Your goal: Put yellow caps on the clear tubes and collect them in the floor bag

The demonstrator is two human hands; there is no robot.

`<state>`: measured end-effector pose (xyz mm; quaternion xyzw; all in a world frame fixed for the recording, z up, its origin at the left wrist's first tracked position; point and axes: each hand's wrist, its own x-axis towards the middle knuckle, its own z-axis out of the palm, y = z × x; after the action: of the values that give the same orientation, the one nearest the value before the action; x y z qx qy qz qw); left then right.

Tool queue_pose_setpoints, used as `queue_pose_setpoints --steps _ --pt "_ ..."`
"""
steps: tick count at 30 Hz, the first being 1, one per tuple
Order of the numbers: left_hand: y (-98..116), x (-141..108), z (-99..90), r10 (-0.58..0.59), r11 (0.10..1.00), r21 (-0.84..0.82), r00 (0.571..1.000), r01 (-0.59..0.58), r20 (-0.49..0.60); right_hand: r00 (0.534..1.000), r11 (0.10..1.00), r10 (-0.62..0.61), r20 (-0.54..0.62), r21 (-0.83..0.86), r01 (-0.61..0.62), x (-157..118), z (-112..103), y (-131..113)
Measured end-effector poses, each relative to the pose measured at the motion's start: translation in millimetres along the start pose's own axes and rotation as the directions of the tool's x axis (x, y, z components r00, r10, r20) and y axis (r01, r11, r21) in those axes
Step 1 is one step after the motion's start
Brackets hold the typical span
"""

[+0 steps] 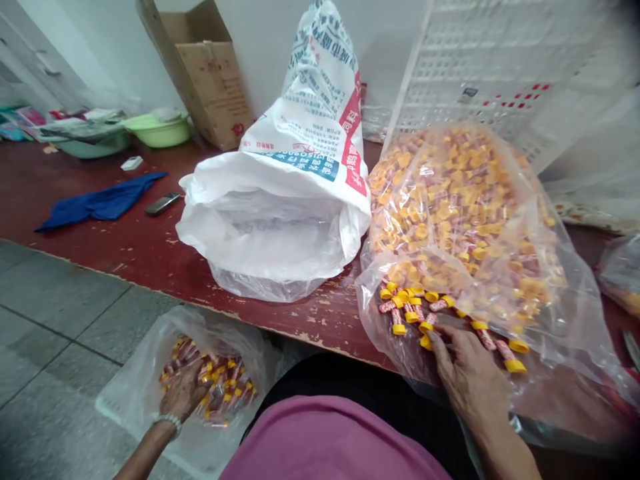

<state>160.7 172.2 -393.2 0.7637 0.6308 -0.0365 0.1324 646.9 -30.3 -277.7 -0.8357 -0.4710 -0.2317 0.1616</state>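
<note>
My right hand (470, 373) is at the mouth of a big clear plastic bag (580, 293). Its thumb and forefinger pinch a small tube with a yellow cap (427, 341). Other red-and-white patterned tubes with yellow caps (399, 323) lie loose around the fingers, and a large heap of them fills the bag behind. Low on the left, my left hand (184, 392), with a bead bracelet, reaches into another clear bag (135, 360). Its fingers are curled over more yellow-capped tubes (233, 390); the fingertips are hidden among them.
A white printed woven sack (305, 127) lies open-mouthed on the dark red table (100, 260). Left of it are a phone (163, 203), a blue cloth (103, 202), a green basin (157, 130) and a cardboard box (215, 93). A white perforated crate (450, 60) stands behind the large bag.
</note>
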Motion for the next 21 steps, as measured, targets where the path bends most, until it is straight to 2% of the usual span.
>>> queue_pose_setpoints --steps 2,3,4,5,6,7,9,10,12,15,18,21 --pt "21 1 -31.2 0.077 0.994 -0.060 0.983 -0.088 -0.169 1.000 0.999 -0.007 0.003 0.039 0.007 -1 -1 0" --pt "38 3 -52.2 0.148 0.979 -0.095 0.949 -0.180 -0.280 1.000 0.998 -0.020 0.006 0.062 0.020 -2 -1 0" --pt "58 7 -74.9 0.219 0.956 -0.090 0.882 -0.280 -0.417 0.999 0.996 -0.038 0.011 0.084 0.037 -2 -1 0" --pt "79 13 -97.8 0.301 0.925 -0.043 0.796 -0.378 -0.525 0.998 0.993 -0.064 0.015 0.102 0.062 -3 -2 0" --pt "101 24 -119.4 0.364 0.895 0.006 0.724 -0.445 -0.586 0.996 0.990 -0.091 0.020 0.115 0.088 -3 -2 -1" --pt "123 38 -138.6 0.400 0.877 0.028 0.697 -0.479 -0.595 0.993 0.987 -0.112 0.024 0.120 0.109 -4 -2 -2" --pt "162 79 -166.9 0.458 0.855 0.059 0.696 -0.515 -0.553 0.989 0.982 -0.147 0.035 0.122 0.142 -4 -2 -4" --pt "179 103 -176.1 0.494 0.843 0.078 0.709 -0.532 -0.503 0.987 0.981 -0.156 0.041 0.120 0.150 -4 -3 -5" --pt "207 154 -186.9 0.512 0.845 0.099 0.741 -0.526 -0.435 0.987 0.982 -0.152 0.048 0.119 0.145 -4 -3 -6" --pt "239 218 -194.4 0.461 0.882 0.101 0.800 -0.459 -0.384 0.990 0.985 -0.136 0.025 0.115 0.132 -5 -2 -8" --pt "264 255 -199.8 0.416 0.905 0.089 0.824 -0.415 -0.385 0.992 0.990 -0.118 -0.051 0.066 0.121 -6 3 -11" --pt "283 277 -202.3 0.417 0.901 0.070 0.809 -0.429 -0.413 0.987 0.993 -0.109 -0.115 0.033 0.113 -8 8 -12"
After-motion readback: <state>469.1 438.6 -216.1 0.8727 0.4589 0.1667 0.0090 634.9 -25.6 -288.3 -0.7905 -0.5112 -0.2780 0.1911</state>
